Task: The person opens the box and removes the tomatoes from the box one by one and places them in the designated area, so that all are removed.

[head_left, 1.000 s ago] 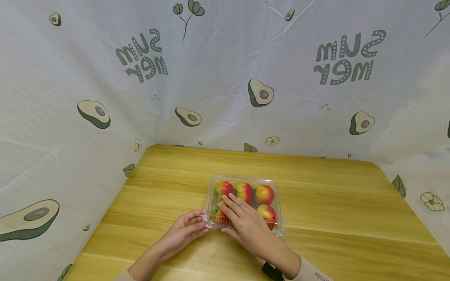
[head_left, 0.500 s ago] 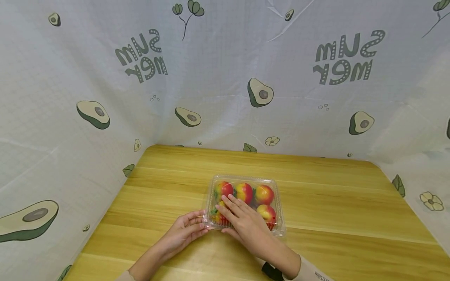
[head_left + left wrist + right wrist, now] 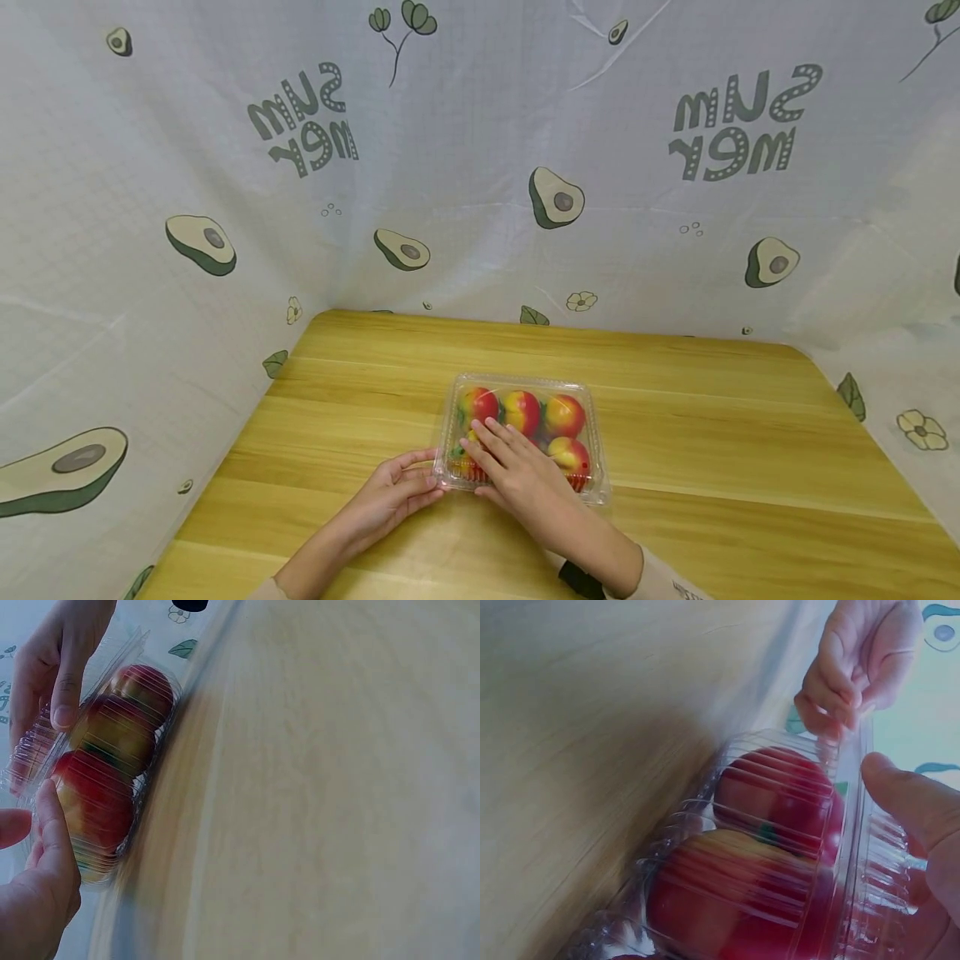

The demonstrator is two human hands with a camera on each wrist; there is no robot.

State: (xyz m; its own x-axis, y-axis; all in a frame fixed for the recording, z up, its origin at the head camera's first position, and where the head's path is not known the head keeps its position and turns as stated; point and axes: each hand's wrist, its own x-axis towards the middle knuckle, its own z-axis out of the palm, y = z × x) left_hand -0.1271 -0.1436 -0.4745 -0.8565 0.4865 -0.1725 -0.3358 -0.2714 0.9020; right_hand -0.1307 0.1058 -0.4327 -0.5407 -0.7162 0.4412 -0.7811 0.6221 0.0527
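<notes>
A clear plastic clamshell box [image 3: 596, 467] with a ribbed rim stands on the wooden table, its lid down. Inside are several red-and-yellow round fruits [image 3: 564, 415] with bits of green leaf, arranged in two rows. At the box's near left corner, my left hand [image 3: 393, 496] pinches the rim between thumb and fingers, as the right wrist view also shows. My right hand [image 3: 528, 479] lies across the lid with straight fingers, its thumb at the near edge. It covers part of the near row of fruit.
The wooden table [image 3: 712, 417] extends around the box on all sides. Behind it and at both sides hangs a white curtain [image 3: 465, 150] printed with avocados and lettering. A dark band [image 3: 579, 579] shows at the right wrist.
My right hand's fingertips have slid very slightly toward me and to the left on the lid. The left hand and the box have stayed in place.
</notes>
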